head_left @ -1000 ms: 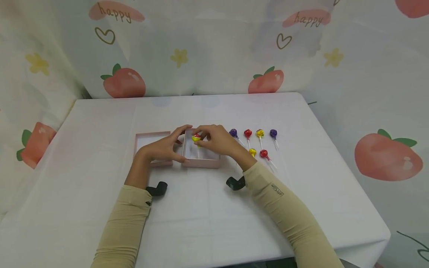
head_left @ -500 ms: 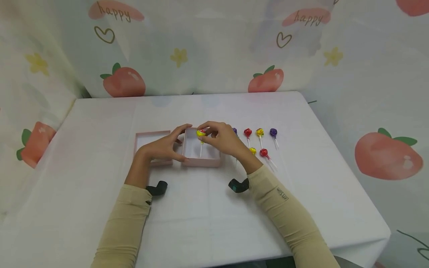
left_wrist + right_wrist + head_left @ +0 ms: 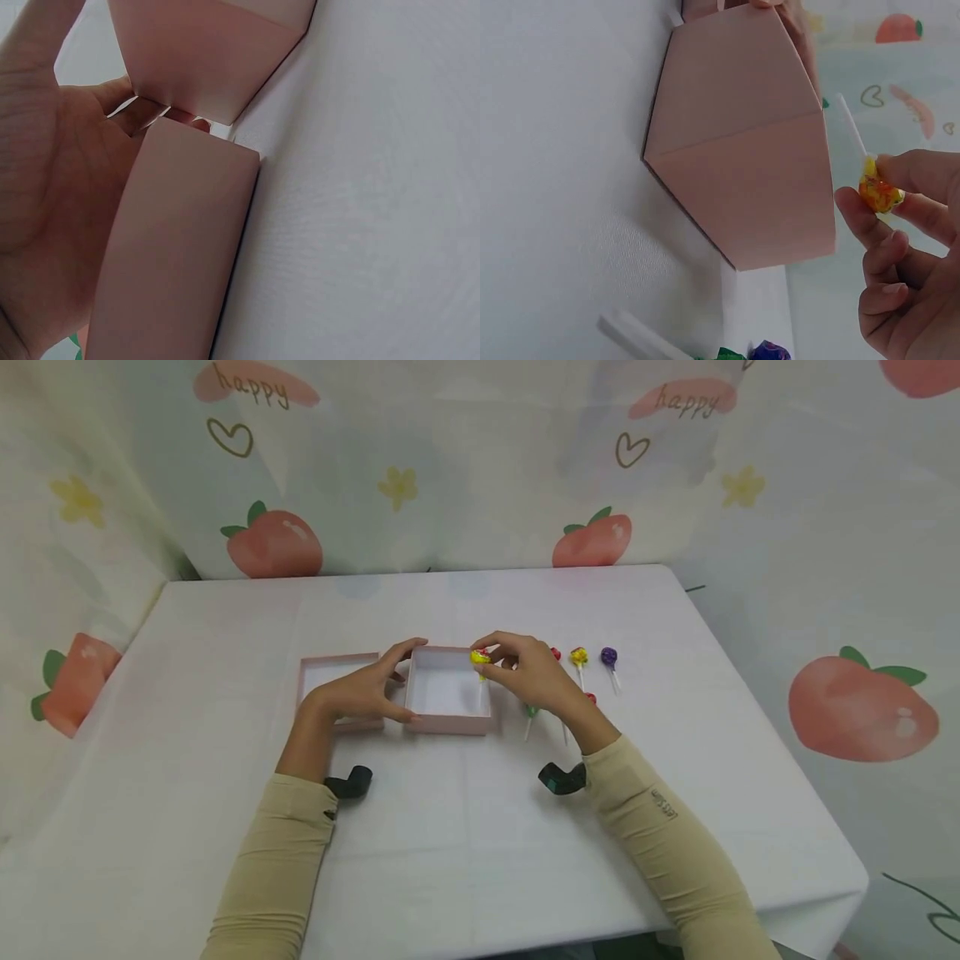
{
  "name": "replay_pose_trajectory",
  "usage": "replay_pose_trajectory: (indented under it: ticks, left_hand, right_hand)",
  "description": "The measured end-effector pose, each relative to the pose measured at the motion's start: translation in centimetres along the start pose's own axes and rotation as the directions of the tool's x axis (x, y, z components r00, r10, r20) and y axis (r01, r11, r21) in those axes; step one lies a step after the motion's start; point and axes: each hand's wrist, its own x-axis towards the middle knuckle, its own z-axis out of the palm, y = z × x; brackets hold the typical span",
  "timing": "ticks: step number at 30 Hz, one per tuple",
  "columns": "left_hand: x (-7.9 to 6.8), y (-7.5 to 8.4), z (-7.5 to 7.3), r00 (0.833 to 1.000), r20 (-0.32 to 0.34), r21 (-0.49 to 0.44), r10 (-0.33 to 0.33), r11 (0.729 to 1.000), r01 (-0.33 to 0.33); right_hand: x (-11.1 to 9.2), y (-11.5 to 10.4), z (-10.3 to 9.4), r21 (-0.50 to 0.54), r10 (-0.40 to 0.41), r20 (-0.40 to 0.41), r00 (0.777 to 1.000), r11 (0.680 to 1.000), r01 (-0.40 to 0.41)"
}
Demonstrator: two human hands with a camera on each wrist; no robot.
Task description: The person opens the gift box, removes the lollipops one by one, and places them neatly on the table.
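My right hand pinches a yellow-and-red wrapped lollipop by its head, over the right rim of a shallow pink box. In the right wrist view the lollipop's white stick points away from the fingers. The box has a white inside, and nothing shows lying in it. My left hand spans the box's left side, thumb at the front corner and fingers at the back one. Under that hand, partly hidden, sits a second pink tray, close beside the box.
Several wrapped lollipops lie right of the box: a yellow one, a purple one and a green one among them. My right hand and forearm cover some. Black wrist mounts stick out inward from both wrists above the white tablecloth.
My right hand has carried the yellow-and-red lollipop rightward, from over the middle of the box to its right rim. My left hand stays in place on the box.
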Motion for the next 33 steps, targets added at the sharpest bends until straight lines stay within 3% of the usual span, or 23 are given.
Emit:
replay_pose_trajectory:
  ticks: [17, 33]
  left_hand:
    - [0.1, -0.2, 0.2, 0.999, 0.015, -0.01, 0.029, 1.0, -0.029]
    - [0.0, -0.1, -0.1, 1.0, 0.02, -0.025, 0.023, 0.999, -0.022]
  right_hand:
    - [-3.3, 3.2, -4.3, -0.068, 0.107, -0.004, 0.994, 0.992, -0.107]
    - [-6.0, 5.4, -6.6, -0.121, 0.175, -0.05, 0.983, 0.976, -0.179]
